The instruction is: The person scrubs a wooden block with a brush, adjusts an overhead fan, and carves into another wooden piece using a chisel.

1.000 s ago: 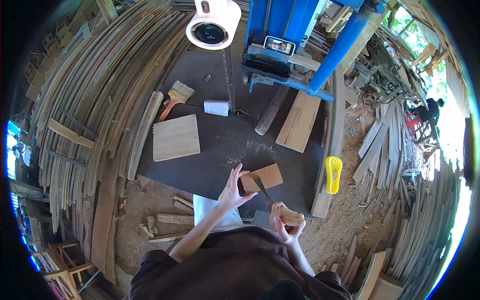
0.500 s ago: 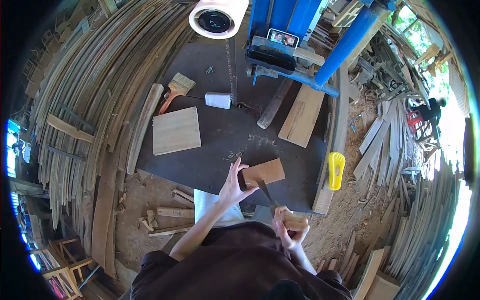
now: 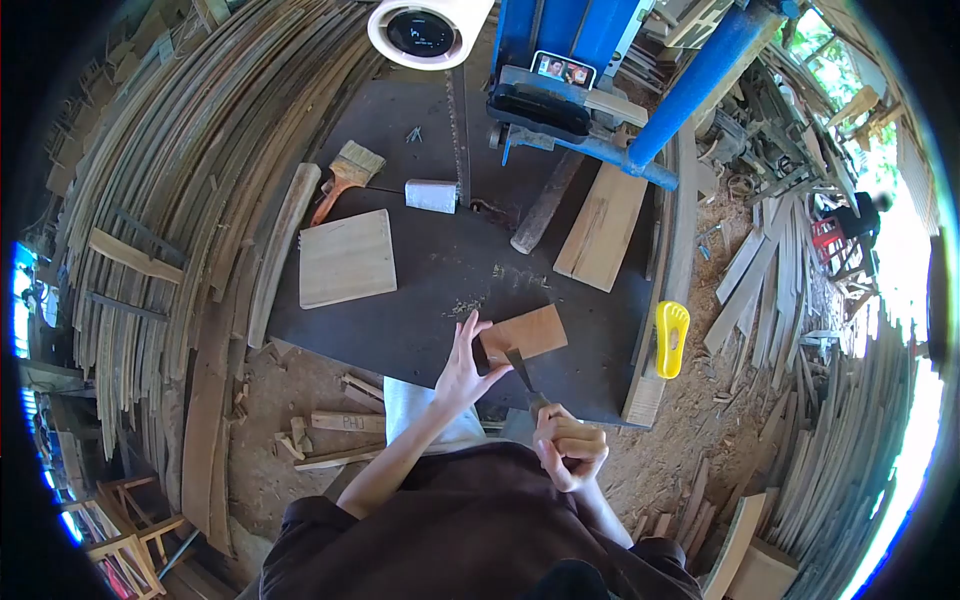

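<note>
My left hand (image 3: 461, 376) grips the left end of a small reddish-brown wooden block (image 3: 532, 334), fingers on the far side and thumb on the near side. The block lies tilted at the front of the dark worktable (image 3: 420, 340). In my right hand (image 3: 572, 446) is a chisel (image 3: 524, 376), its handle mostly hidden in the closed fist. The chisel's blade points away from me, and its tip meets the block's near edge close to my left thumb. Some wood shavings (image 3: 466, 306) lie just beyond the block.
A square board (image 3: 348, 258), a paintbrush (image 3: 347, 180) and a pale small block (image 3: 431, 196) lie left of centre. A saw blade (image 3: 459, 135) stands by the blue machine (image 3: 655, 95). A plank (image 3: 603, 228) and a yellow object (image 3: 672, 340) are at right. Stacked timber (image 3: 170, 200) flanks the left.
The chisel and my right hand have shifted slightly left and away from me, the blade tip moving along the block. My left hand keeps its hold on the block.
</note>
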The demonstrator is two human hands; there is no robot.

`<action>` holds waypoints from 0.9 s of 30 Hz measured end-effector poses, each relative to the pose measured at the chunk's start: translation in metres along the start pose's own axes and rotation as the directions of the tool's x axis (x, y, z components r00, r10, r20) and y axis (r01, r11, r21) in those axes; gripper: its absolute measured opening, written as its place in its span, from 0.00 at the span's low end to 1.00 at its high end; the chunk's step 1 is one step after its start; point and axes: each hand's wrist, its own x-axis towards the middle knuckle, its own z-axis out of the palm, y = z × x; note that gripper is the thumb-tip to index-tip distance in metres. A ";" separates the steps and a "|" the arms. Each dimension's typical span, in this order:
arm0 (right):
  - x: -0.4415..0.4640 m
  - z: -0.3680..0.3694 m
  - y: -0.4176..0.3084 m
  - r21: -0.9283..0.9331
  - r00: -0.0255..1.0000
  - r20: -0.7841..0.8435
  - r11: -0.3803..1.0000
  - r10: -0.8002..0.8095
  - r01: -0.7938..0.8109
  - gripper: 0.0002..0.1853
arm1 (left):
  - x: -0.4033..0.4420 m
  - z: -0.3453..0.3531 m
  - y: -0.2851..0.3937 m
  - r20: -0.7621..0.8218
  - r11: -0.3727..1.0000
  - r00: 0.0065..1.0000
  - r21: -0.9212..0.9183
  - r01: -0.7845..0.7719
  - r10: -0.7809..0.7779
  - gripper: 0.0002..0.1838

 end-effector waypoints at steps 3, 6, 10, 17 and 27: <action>0.008 0.002 0.010 0.032 0.999 -0.017 0.999 -0.034 0.035 0.17 | 0.001 0.000 0.003 -0.081 0.996 0.997 0.090 0.024 -0.016 0.60; 0.015 0.005 0.019 0.046 0.998 -0.057 0.998 -0.035 0.037 0.18 | 0.002 -0.004 0.002 -0.078 0.997 0.997 0.074 0.030 -0.025 0.60; 0.011 0.010 0.015 0.034 0.998 -0.061 0.999 -0.029 0.031 0.18 | 0.000 -0.001 -0.002 -0.057 0.997 0.997 0.052 0.049 -0.046 0.59; 0.009 0.010 0.018 0.055 0.995 0.002 0.994 -0.097 0.097 0.19 | -0.002 -0.003 -0.003 -0.041 0.998 0.998 0.029 0.057 -0.056 0.58; 0.002 0.008 0.009 0.051 0.998 0.017 0.997 -0.052 0.051 0.18 | -0.003 0.000 -0.006 -0.079 0.997 0.995 0.043 0.062 -0.059 0.58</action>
